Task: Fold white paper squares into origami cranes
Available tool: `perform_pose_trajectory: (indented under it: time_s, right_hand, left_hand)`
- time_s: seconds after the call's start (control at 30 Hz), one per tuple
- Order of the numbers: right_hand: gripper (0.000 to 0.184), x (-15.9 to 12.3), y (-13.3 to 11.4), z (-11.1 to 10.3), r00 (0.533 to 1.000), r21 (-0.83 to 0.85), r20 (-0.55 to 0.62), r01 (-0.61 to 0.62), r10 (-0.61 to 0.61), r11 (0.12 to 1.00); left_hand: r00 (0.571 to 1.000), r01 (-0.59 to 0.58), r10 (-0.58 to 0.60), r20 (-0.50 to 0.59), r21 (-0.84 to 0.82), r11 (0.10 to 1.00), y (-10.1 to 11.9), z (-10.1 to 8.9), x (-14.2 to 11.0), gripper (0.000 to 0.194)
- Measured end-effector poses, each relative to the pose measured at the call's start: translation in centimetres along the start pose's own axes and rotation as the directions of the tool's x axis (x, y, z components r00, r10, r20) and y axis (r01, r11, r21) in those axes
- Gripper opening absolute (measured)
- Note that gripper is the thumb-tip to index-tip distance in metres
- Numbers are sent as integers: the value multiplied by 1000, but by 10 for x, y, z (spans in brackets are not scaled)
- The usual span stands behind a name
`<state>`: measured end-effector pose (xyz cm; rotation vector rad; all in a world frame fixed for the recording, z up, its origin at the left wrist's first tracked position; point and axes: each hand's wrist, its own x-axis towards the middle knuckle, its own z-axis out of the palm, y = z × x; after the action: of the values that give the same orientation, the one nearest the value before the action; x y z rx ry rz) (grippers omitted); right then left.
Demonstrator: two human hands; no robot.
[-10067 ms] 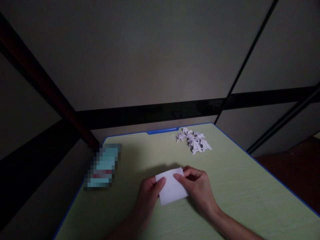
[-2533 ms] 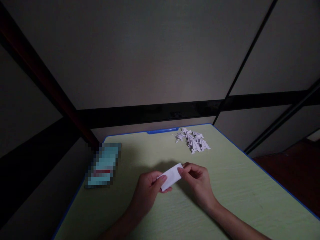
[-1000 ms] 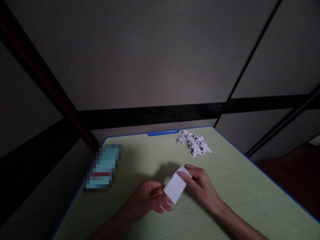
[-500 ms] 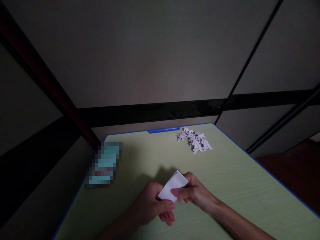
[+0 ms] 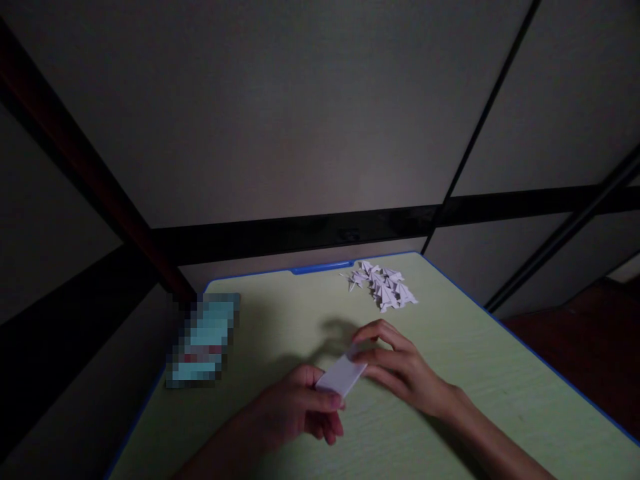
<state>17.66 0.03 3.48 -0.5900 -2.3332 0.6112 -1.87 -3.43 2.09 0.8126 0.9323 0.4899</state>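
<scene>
A small folded piece of white paper [image 5: 341, 375] is held above the table, tilted up toward the right. My left hand [image 5: 307, 403] pinches its lower left end, thumb on top and the other fingers curled underneath. At the paper's upper right end is my right hand [image 5: 395, 363], its bent fingertips closed on the edge and partly covering it. Farther back lies a cluster of several folded white paper pieces [image 5: 385, 287] with pointed shapes.
The pale green table [image 5: 475, 373] has a blue edge and a blue handle-like strip [image 5: 323, 268] at its far side. A blurred-out turquoise item [image 5: 207, 340] lies at the left. Close behind the table stands a panelled wall or cabinet [image 5: 300, 120].
My right hand has shifted its grip from the paper's near face to its upper right end, the wrist now higher. The left hand keeps hold. The view has turned slightly.
</scene>
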Motion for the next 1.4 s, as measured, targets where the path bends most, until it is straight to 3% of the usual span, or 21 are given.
perform_pose_trajectory:
  time_s: [0.07, 0.13, 0.2, 0.27, 0.37, 0.53, 0.7, 0.8, 0.83, 0.93, 1.0, 1.07, 1.17, 1.3, 1.4]
  right_hand:
    - [16, 1, -1, 1, 998, -63, 58, 6, -3, 998]
    - [20, 2, 0, 0, 992, -148, 116, -33, 50, 988]
    - [22, 3, 0, 0, 979, -235, 167, -74, 116, 969]
    - [23, 4, -1, 4, 966, -291, 214, -81, 147, 953]
    - [22, 5, -7, 15, 955, -311, 260, -55, 141, 949]
    - [23, 5, -12, 30, 958, -237, 256, -67, 129, 969]
    - [24, 1, 3, 5, 970, -97, 157, -171, 185, 980]
    - [30, 0, 10, -13, 943, -67, -107, -322, 314, 944]
    - [29, 0, 9, -14, 933, -43, -147, -339, 330, 940]
    - [18, 3, -2, -2, 963, 50, 26, -268, 267, 962]
    - [23, 6, -10, 14, 970, -8, 114, -217, 216, 976]
    - [17, 6, -15, 27, 964, -74, 129, -225, 234, 971]
    - [24, 4, -16, 33, 959, -88, 158, -223, 234, 971]
    - [22, 1, -8, 16, 963, -51, 95, -247, 251, 968]
    - [23, 0, 0, -2, 925, -3, -73, -375, 374, 927]
  left_hand:
    - [999, -42, 43, -13, 71, 997, -1, -3, 1, 36]
    - [972, -171, 210, -107, 293, 941, 1, -3, 1, 41]
    - [882, -279, 446, -153, 593, 755, 4, -2, 0, 31]
    - [814, -287, 574, -90, 796, 533, 5, 3, -2, 16]
    - [827, -207, 561, -30, 912, 354, 3, 11, -3, 22]
    - [836, -106, 548, -11, 977, 182, -3, 19, -2, 28]
    - [840, -111, 542, -7, 976, 185, 4, 7, -6, 28]
    - [811, -6, 563, -162, 958, 286, 8, -4, -8, 29]
    - [804, 3, 564, -189, 949, 314, 8, -6, -8, 30]
    - [808, -43, 574, -135, 957, 287, 7, -2, -7, 31]
    - [818, -81, 570, -81, 964, 253, 4, 5, -5, 29]
    - [828, -88, 559, -56, 970, 227, 1, 13, -3, 29]
    - [830, -67, 554, -60, 976, 206, -2, 18, -2, 28]
    - [824, -82, 564, -50, 975, 207, 1, 9, -4, 28]
    - [797, -29, 592, -119, 972, 234, 10, -2, -8, 25]
